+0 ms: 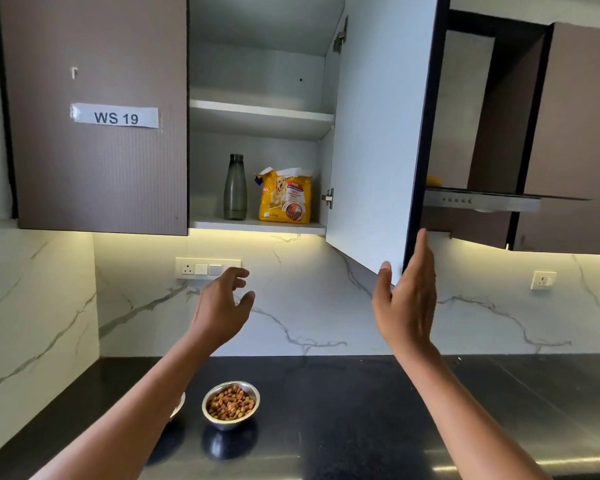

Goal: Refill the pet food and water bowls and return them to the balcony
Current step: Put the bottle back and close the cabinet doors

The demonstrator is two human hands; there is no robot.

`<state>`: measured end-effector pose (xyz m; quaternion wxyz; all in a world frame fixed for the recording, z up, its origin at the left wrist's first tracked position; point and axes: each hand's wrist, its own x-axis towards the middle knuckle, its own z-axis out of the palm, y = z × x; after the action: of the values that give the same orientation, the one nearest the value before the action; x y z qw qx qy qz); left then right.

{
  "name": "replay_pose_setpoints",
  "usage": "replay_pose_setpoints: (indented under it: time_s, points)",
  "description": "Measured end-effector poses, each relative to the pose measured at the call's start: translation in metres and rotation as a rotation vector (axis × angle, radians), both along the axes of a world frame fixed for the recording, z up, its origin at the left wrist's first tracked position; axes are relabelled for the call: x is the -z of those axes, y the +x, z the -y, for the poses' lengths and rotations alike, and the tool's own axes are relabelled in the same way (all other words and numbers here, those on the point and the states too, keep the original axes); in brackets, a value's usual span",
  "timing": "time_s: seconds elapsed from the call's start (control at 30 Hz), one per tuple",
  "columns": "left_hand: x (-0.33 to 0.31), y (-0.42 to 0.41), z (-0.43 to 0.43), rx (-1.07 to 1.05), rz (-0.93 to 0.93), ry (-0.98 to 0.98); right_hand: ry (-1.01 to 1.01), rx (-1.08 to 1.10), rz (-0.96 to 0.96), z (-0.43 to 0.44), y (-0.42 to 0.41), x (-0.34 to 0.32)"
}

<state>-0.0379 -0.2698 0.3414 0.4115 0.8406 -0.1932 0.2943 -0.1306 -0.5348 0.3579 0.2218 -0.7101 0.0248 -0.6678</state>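
Note:
A steel bowl (230,404) full of brown kibble stands on the black counter (361,410). A second bowl (178,406) shows only as a sliver behind my left forearm. In the open wall cupboard, on the bottom shelf, stand a yellow dog food bag (285,196) and a dark grey water bottle (235,187) to its left. My left hand (222,303) hangs in the air below the cupboard, fingers loosely curled, holding nothing. My right hand (409,299) is raised with straight fingers against the lower edge of the open cupboard door (378,133).
The closed door on the left carries a label reading WS 19 (115,116). A switch plate (207,268) sits on the marble backsplash, another socket (543,279) at right. A chimney hood (482,199) hangs behind the open door. The upper cupboard shelf (260,114) holds nothing.

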Motion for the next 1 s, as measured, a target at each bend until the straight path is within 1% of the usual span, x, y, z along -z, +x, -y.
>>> replay_pose_setpoints:
  time_s: [0.07,0.17,0.4,0.53,0.63,0.77,0.87,1.0]
  points:
    - [-0.005,-0.003,-0.002,-0.026,0.004,-0.003,0.025,-0.035,0.028,-0.003,0.003,0.001]
    - [-0.014,-0.003,-0.009,-0.055,0.013,0.013,0.010,-0.072,0.063,-0.013,0.006,0.002]
    - [-0.028,0.011,-0.041,-0.127,0.027,0.020,-0.143,-0.237,0.050,-0.056,0.027,0.001]
    - [-0.033,0.030,-0.070,-0.181,0.029,0.045,-0.162,-0.306,-0.001,-0.095,0.059,0.001]
    - [-0.039,0.054,-0.095,-0.216,0.040,0.085,-0.208,-0.274,-0.023,-0.132,0.093,-0.003]
    - [-0.046,0.097,-0.130,-0.228,0.116,0.162,-0.236,-0.178,-0.027,-0.186,0.146,-0.005]
    - [-0.055,0.134,-0.153,-0.239,0.159,0.283,-0.274,-0.114,-0.043,-0.225,0.191,-0.002]
    - [-0.068,0.186,-0.180,-0.253,0.149,0.450,-0.300,-0.019,-0.123,-0.263,0.254,-0.003]
